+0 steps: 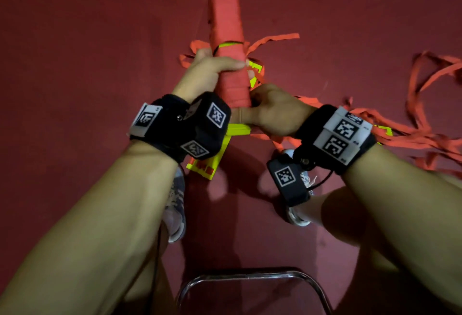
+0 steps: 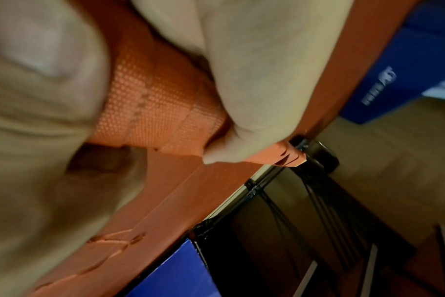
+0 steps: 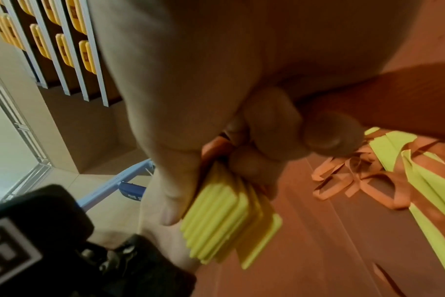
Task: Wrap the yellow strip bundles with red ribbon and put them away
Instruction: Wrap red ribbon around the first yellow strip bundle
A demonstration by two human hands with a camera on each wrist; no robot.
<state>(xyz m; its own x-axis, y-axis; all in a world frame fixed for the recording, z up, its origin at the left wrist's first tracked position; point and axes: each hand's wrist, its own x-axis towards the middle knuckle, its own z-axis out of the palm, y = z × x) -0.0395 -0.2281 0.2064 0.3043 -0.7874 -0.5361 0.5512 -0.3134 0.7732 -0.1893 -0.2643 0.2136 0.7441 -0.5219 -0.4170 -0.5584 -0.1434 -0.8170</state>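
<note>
Left hand (image 1: 212, 72) and right hand (image 1: 275, 112) both curl round ribbon-wrapped bundle (image 1: 228, 64). Loose ribbon scraps (image 1: 400, 131) lie to the right; left wrist band (image 1: 180, 127) partly hides the bundle's yellow end.

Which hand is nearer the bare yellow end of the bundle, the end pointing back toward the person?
Right. The right hand grips the bundle right beside its bare yellow end. The left hand grips farther up, on the red-wrapped part.
</note>
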